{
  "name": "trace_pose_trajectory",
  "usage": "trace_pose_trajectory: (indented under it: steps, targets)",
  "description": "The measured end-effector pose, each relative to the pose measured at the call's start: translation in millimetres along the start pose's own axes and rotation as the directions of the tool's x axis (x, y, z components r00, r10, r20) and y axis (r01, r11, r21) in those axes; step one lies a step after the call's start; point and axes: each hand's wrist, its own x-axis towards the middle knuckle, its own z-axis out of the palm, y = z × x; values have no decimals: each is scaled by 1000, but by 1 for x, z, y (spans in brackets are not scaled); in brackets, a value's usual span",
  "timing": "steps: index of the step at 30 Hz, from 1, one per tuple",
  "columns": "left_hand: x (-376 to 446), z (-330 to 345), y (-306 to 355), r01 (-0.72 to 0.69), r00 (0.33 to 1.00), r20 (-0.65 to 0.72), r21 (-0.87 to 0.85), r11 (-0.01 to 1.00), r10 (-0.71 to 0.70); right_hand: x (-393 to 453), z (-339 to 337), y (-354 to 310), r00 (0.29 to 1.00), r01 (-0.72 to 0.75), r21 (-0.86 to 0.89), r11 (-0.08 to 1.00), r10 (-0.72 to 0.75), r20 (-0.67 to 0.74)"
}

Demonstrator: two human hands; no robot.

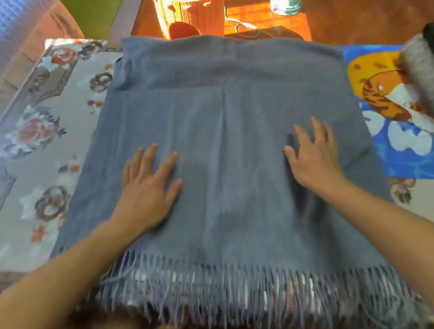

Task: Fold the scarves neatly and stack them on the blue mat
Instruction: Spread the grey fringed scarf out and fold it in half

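Currently, scene: a person is looking down at a grey scarf (227, 144) that is lying spread flat across the centre of the frame, on a floral-patterned surface (49, 130).
Scarf position: it is filling the middle of the frame, with its fringe (229, 288) hanging along the lower edge nearest the person and its far edge sitting near the top centre.
Scarf layers: it is looking already doubled, with a fold edge crossing it in the upper part and a lengthwise crease running down the middle.
Left hand: the left hand (147, 185) is resting palm down on the lower left of the scarf, fingers (149, 158) spread and released, grasping nothing.
Right hand: the right hand (312, 156) is pressing flat on the right-centre of the scarf, fingers (320, 132) splayed and released; slight blur is suggesting a smoothing stroke.
Blue mat: the blue mat (400, 153), printed with a cartoon, is lying at the right of the frame, partly tucked under the scarf's right edge.
Other scarf: a grey, black and white folded scarf (426, 79) is sitting on the mat at the upper right.
Key relation: the mat is lying to the right of both hands, with the right hand nearer; the scarf's middle crease is running between the hands, away from the person.
Judgement: the next fold is probably turning on that centre crease, one side being carried over the other.
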Motion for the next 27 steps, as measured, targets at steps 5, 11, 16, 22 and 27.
trace_pose_trajectory:
  steps: [5, 11, 16, 22, 27]
  targets:
    - [-150, 11, -1, -12, 986, 168, 63, 998, 2, -145, -22, -14, 982, 191, 87, 978, -190, -13]
    - [-200, 7, -29, 107, 966, 222, 122, 987, -132, -236, -31, 16, 953, 158, 49, 986, -165, 252]
    - [-183, -17, -41, 339, 938, -57, -55, 939, -341, -228, -59, 29, 954, -281, 166, 945, 257, 153]
    - [-125, -45, -80, 709, 704, 53, -104, 697, -708, -211, -79, 70, 787, -616, 70, 784, 612, 79]
    - [-114, -38, -89, 770, 632, 90, -188, 610, -770, -209, -78, 82, 714, -700, 166, 695, 689, 124]
